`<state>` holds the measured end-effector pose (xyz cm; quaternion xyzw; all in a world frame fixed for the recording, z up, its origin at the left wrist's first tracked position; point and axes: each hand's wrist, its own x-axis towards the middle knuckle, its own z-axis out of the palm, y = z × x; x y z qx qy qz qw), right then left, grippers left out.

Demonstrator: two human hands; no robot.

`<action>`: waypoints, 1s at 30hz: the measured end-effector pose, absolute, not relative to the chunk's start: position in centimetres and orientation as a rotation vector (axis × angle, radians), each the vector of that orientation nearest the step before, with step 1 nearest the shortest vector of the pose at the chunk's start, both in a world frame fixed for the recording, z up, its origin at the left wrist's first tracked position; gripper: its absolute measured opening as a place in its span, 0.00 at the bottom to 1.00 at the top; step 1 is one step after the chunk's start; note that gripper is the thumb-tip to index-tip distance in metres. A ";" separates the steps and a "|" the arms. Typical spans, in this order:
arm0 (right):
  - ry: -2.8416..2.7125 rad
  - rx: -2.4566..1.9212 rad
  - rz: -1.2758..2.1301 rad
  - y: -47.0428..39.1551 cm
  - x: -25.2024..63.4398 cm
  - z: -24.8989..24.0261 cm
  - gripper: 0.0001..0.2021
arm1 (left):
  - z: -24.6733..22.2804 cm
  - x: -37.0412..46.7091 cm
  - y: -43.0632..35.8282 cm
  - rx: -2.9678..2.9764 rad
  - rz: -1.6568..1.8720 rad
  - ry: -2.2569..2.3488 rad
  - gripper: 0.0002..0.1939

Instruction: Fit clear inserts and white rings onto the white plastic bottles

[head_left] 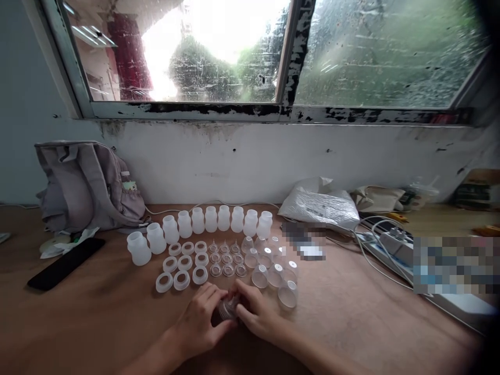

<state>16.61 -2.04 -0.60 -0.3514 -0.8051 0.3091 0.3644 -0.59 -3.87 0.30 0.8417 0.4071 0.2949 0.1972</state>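
Observation:
My left hand [202, 316] curls around one side of a small clear ringed piece [227, 308] close to the table. From the other side my right hand [252, 308] grips the same piece, thumb and fingers pressed on it. Both hands hide much of it, so its exact kind cannot be told. Just beyond them, translucent bottle nipples [227, 258] stand in rows. White screw rings [182, 280] lie in rows to their left, and clear dome caps [288, 295] stand to their right. Behind these, several frosted baby bottles [211, 219] form a curved line, upright with open tops.
A grey backpack [89, 182] leans on the wall at the left, with a black flat case [66, 264] before it. A silver padded bag [320, 203] lies back right. White cables [385, 255] and a power strip [396, 240] run along the right side.

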 end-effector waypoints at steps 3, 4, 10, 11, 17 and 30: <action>-1.992 -0.907 0.849 -2.5 16.3 -0.2 0.12 | 0.9 -1.5 -3.8 2.418 0.817 1.116 0.16; -1.993 -0.903 0.836 -2.7 16.2 0.0 0.13 | 1.2 -1.8 -3.8 2.445 0.809 1.104 0.17; -2.011 -0.908 0.642 -3.1 16.2 -0.2 0.13 | 1.8 -4.6 -4.6 2.599 0.804 1.133 0.20; -2.019 -0.924 0.603 -2.9 16.2 -0.4 0.12 | 1.7 -5.4 -4.5 2.607 0.827 1.181 0.19; -2.195 -1.052 0.353 -1.0 14.8 -1.6 0.09 | 0.5 -11.1 -1.0 2.448 1.120 1.684 0.18; -2.095 -1.099 0.308 0.1 14.3 -2.5 0.12 | -4.0 -15.1 2.6 2.155 1.085 2.122 0.20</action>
